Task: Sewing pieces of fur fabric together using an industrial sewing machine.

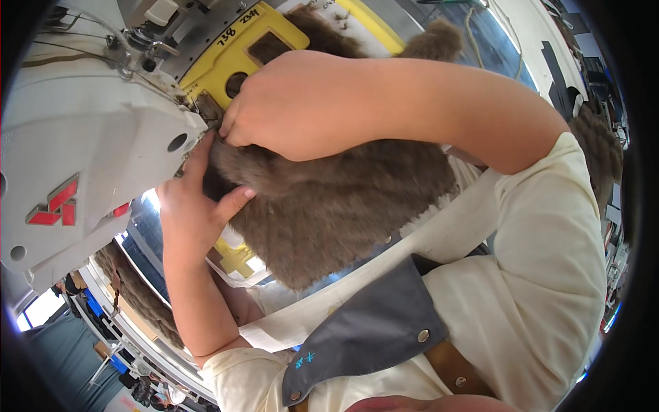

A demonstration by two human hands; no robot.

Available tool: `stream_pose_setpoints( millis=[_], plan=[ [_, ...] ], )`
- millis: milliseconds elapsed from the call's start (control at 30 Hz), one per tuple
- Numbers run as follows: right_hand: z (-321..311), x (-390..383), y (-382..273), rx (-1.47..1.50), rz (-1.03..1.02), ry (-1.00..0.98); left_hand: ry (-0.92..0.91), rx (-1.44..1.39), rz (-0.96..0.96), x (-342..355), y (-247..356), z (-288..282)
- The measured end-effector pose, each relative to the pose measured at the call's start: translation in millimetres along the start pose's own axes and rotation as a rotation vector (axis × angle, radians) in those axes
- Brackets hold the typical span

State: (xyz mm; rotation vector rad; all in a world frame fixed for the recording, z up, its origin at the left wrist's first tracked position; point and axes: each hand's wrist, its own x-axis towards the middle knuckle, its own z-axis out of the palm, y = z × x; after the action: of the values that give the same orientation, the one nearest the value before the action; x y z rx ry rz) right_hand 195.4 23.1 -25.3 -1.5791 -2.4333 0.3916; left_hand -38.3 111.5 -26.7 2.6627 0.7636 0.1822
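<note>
A large piece of brown fur [336, 220] hangs across my front, its upper left edge bunched beside the white sewing machine head [103, 158]. My right hand [288, 103] reaches across from the right, its fingers closed on the fur edge close to the machine. Lower down, my left hand [195, 202] grips the same edge, thumb on the fur and fingers running up along the machine head. Its fingertips are partly hidden behind the machine and my right hand. Behind my right hand lies a yellow template plate [199, 65] with cut-out holes.
More brown fur [322, 34] lies beyond the plate, with a rounded fur end [436, 41] farther right. Thin cables and a metal hook [163, 48] sit atop the machine. Further fur strips [134, 292] hang at the lower left. A grey flap with snaps [364, 329] crosses my chest.
</note>
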Motion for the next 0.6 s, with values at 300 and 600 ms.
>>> stream_pose_setpoints(
  millis=[300, 600],
  plan=[
    [-10, -2, -8, -0.008, 0.025, -0.032, -0.005, 0.172, 0.045, -2, 10, -5],
    [-20, -12, -14, 0.05, -0.026, -0.026, -0.011, 0.213, 0.04, -8, 22, -4]
  ],
)
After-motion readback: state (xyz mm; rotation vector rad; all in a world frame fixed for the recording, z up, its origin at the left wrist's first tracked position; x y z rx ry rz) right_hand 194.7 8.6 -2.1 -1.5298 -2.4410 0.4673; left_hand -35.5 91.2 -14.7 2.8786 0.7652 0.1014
